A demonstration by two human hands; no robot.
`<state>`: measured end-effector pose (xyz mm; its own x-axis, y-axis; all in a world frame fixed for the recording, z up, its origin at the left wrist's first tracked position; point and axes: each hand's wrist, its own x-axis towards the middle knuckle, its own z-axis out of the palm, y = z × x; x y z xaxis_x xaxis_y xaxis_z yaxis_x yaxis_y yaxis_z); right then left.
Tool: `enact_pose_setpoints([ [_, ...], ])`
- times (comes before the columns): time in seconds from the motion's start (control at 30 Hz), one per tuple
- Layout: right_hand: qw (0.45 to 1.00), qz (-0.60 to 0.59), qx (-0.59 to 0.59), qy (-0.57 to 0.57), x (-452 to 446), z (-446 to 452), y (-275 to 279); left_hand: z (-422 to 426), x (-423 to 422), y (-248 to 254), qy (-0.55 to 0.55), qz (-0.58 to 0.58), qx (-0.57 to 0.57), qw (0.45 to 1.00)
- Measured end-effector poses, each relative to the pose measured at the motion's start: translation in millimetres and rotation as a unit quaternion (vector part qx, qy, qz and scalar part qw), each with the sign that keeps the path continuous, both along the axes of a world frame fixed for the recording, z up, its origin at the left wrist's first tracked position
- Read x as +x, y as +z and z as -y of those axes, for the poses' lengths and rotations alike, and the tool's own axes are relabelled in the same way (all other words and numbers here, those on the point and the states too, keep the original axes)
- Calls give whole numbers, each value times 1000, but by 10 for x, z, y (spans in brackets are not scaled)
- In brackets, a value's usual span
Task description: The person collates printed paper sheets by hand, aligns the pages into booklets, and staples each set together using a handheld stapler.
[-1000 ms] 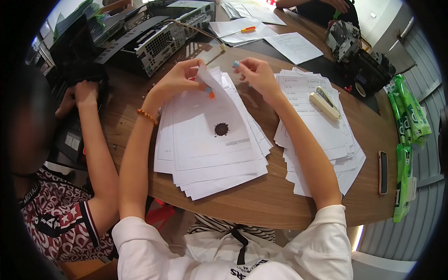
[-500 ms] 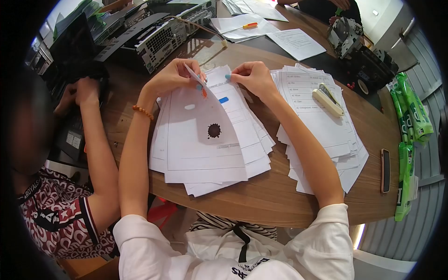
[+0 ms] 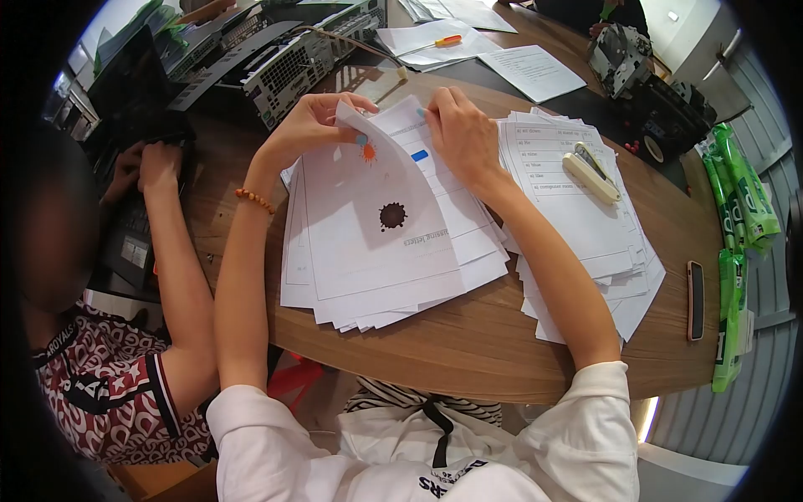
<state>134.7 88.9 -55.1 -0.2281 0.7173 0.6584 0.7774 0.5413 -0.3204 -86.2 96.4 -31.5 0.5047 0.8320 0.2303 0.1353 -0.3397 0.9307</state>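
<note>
My left hand [image 3: 314, 130] pinches the top edge of a printed worksheet [image 3: 360, 259] and holds it curled up from the stack. Orange and black ink-splat pictures show on this sheet. Beneath it lies another worksheet [image 3: 435, 171] with a blue mark. My right hand [image 3: 464, 134] is closed at that lower sheet's upper right corner, thumb on the paper. To the right of this stack is a second pile of worksheets [image 3: 577, 234], and a cream stapler [image 3: 590, 176] lies on top of it.
At left, another person's hand [image 3: 159, 166] is on a laptop [image 3: 130, 226]. Opened computer cases [image 3: 297, 75] stand behind. Farther off are a screwdriver [image 3: 447, 40], loose papers [image 3: 531, 71] and a dismantled black device [image 3: 652, 100]. A phone [image 3: 695, 301] and green packets [image 3: 732, 276] line the right edge.
My right hand has shifted slightly up and right, its fingers more curled. The sheet in my left hand bends differently and shows more of its printing. The stack's lower edges look more gathered.
</note>
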Motion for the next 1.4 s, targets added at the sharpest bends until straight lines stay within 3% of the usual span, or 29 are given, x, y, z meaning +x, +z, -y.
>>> enact_pose_setpoints([
  [0.23,991,5,-133,-9,-6,-82,-84,-37,-16,-50,-10,12,-22,1000],
  [0.33,998,23,-51,-13,-6,-41,-64,-43,-3,-64,-3,8,-1,1000],
  [0.4,994,95,6,-45,1,-22,-26,-49,-3,-63,-14,10,14,1000],
  [0.53,993,94,57,-44,-11,13,34,-43,27,-75,-13,19,21,1000],
  [0.6,994,-51,60,71,-17,32,75,-46,58,-92,-1,33,95,995],
  [0.63,994,-52,60,71,-22,25,91,-51,46,-97,-2,33,95,995],
  [0.7,939,-238,-134,210,-31,-13,119,-63,-8,-112,-19,57,-33,998],
  [0.73,939,-238,-135,209,-22,-32,129,-83,-39,-135,-19,57,-34,998],
  [0.8,862,-321,-226,321,12,-69,134,-118,-80,-181,9,71,-99,992],
  [1.13,878,-272,-292,263,-6,-61,71,-108,-41,-228,9,117,-68,991],
  [1.23,908,-226,-196,295,-12,-113,30,-98,-33,-228,17,125,-67,990],
  [1.3,927,-182,-71,321,-28,-130,29,-100,-41,-228,32,91,-64,993],
  [1.4,896,-226,-146,353,-29,-61,70,-79,-30,-226,29,122,-86,988],
])
